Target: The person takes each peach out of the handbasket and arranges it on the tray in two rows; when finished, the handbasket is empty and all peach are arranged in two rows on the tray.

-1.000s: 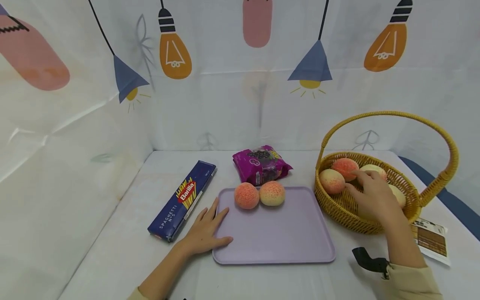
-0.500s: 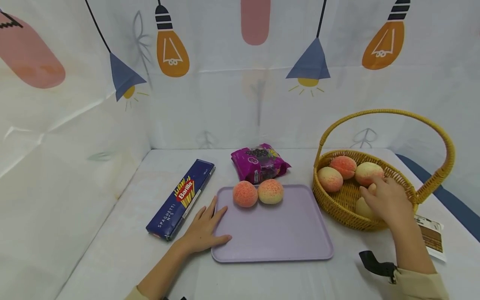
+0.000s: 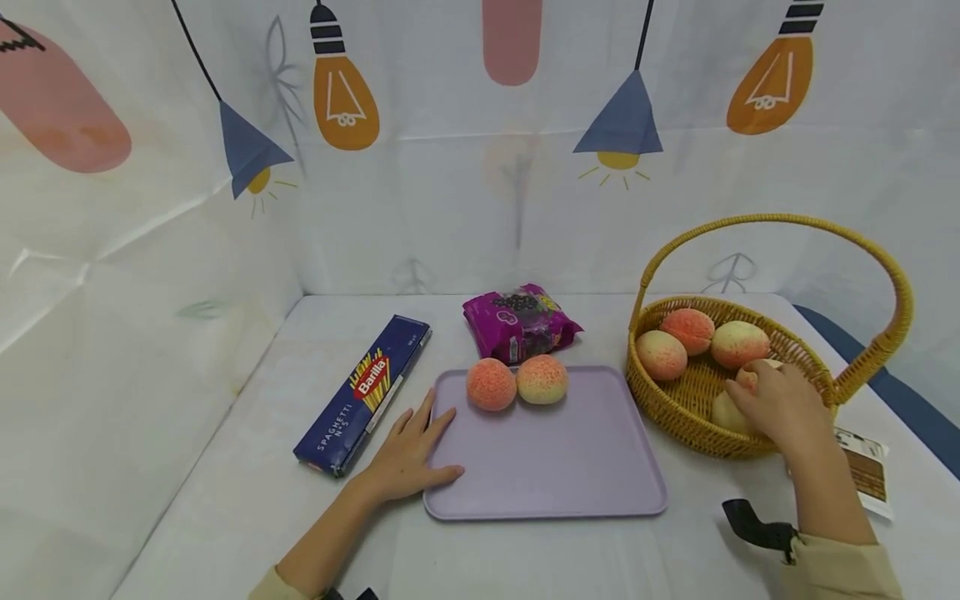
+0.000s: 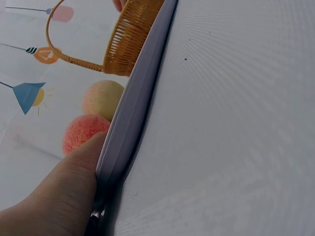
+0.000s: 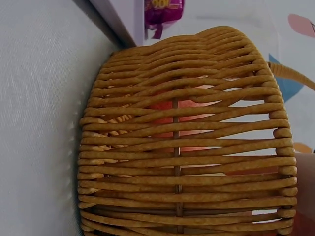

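Note:
My left hand lies with spread fingers over the left edge of a lilac tray; its thumb rests along the rim in the left wrist view. A coral peach and a paler peach sit side by side at the tray's back edge. My right hand is down inside a wicker basket, fingers curled around a pale peach that they mostly cover. Close by lie another pale peach and several more. From the right wrist, the basket wall hides the fingers.
A blue spaghetti box lies slanted left of the tray. Behind the tray sits a purple packet. A flat brown-and-white packet is partly under the right forearm. The basket's tall handle arches above it.
My right hand has moved right and toward me within the basket, from the back peaches to a pale one at the right. The left hand stays on the tray.

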The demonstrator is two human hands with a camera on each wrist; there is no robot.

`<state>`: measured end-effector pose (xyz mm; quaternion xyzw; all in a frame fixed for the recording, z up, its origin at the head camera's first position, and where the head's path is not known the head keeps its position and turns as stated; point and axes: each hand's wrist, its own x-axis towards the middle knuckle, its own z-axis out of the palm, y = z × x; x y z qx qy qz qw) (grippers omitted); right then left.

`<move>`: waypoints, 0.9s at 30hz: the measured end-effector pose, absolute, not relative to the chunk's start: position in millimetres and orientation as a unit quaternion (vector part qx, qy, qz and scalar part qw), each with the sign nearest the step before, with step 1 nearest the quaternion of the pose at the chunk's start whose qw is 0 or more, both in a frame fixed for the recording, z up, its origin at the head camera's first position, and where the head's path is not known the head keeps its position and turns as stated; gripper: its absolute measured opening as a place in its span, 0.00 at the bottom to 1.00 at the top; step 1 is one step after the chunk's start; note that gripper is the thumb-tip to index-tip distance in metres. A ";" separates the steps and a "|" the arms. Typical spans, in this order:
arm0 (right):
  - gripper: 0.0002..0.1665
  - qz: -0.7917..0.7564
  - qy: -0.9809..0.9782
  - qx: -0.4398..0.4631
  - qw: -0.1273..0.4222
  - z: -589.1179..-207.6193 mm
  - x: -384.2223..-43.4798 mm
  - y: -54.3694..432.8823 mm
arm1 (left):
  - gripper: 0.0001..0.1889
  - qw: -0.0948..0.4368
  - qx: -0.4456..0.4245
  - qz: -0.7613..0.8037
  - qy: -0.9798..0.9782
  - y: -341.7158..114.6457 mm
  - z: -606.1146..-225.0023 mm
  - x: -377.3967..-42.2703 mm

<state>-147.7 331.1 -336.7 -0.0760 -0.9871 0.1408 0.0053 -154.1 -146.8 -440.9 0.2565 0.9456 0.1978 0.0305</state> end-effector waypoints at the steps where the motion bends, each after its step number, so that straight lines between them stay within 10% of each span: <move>1: 0.39 0.141 -0.987 -0.076 0.005 -336.9 -147.8 332.0 | 0.46 0.031 0.256 0.198 0.946 -146.7 -440.6 -154.2; 27: 0.34 0.139 -0.989 -0.033 -0.044 -341.9 -149.6 335.9 | 0.46 0.044 0.252 0.208 0.944 -146.0 -436.5 -153.4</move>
